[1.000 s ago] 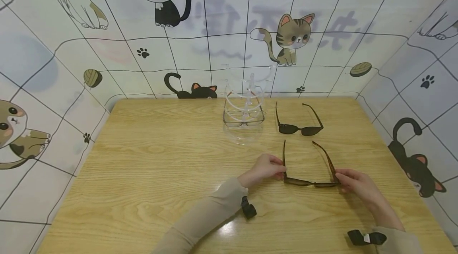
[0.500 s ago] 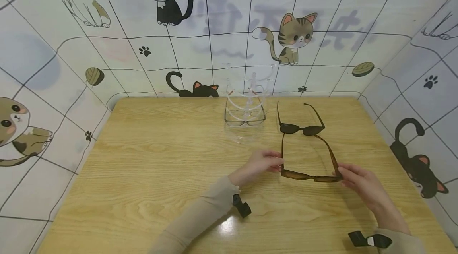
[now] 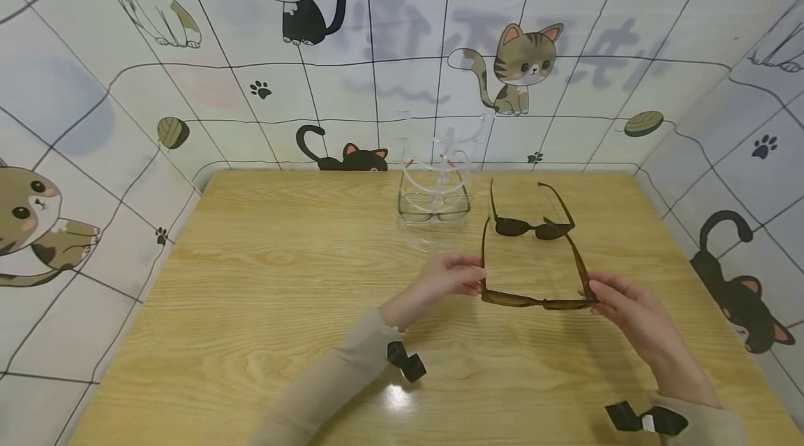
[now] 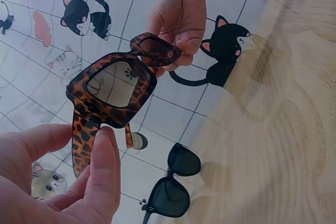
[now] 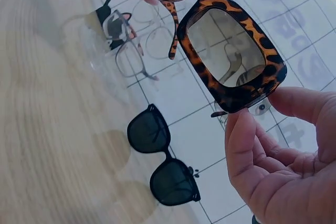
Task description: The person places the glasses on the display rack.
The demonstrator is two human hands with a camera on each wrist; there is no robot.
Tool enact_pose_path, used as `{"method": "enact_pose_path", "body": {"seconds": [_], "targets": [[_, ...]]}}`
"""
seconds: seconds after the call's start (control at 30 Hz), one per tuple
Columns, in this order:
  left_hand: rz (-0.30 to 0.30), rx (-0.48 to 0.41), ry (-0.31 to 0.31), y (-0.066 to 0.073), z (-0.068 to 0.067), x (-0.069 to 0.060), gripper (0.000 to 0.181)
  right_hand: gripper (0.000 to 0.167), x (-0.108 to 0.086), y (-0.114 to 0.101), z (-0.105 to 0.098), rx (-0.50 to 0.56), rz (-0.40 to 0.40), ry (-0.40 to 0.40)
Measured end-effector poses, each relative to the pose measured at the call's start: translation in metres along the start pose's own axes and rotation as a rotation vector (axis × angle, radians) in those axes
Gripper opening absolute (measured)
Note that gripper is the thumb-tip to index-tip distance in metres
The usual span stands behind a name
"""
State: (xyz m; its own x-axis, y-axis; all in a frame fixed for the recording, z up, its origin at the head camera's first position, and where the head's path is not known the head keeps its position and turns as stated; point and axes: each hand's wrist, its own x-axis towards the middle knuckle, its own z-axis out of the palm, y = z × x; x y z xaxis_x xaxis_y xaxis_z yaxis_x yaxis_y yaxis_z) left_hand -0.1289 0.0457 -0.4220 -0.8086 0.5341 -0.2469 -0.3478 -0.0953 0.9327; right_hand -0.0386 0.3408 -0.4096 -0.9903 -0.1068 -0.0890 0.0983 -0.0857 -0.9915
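Brown tortoiseshell sunglasses (image 3: 511, 299) are held above the table by both hands, arms unfolded and pointing toward the back wall. My left hand (image 3: 447, 278) pinches the left temple near its hinge; in the left wrist view thumb and fingers press on the spotted temple (image 4: 83, 145). The right corner of the frame (image 5: 236, 98) is pinched by my right hand (image 3: 631, 306). Just behind them, black sunglasses (image 3: 511, 227) rest on the table with arms unfolded, partly overlapped by the raised temple tip.
A clear display stand (image 3: 442, 170) stands at the back centre, with thin-framed glasses (image 3: 433, 216) at its lower part. The wooden table (image 3: 270, 257) meets cat-patterned walls (image 3: 402, 93) at the back and sides.
Both hands have lifted the tortoiseshell sunglasses off the table and moved them toward the back and slightly left. The black sunglasses and the stand stay in place.
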Motion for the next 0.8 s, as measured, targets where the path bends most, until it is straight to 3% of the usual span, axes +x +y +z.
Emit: {"method": "enact_pose_path", "body": {"seconds": [0.8], "targets": [[0.136, -0.021, 0.065, 0.050, -0.022, -0.035, 0.034, 0.022, 0.032, -0.039, 0.038, 0.018, -0.095, -0.085]]}}
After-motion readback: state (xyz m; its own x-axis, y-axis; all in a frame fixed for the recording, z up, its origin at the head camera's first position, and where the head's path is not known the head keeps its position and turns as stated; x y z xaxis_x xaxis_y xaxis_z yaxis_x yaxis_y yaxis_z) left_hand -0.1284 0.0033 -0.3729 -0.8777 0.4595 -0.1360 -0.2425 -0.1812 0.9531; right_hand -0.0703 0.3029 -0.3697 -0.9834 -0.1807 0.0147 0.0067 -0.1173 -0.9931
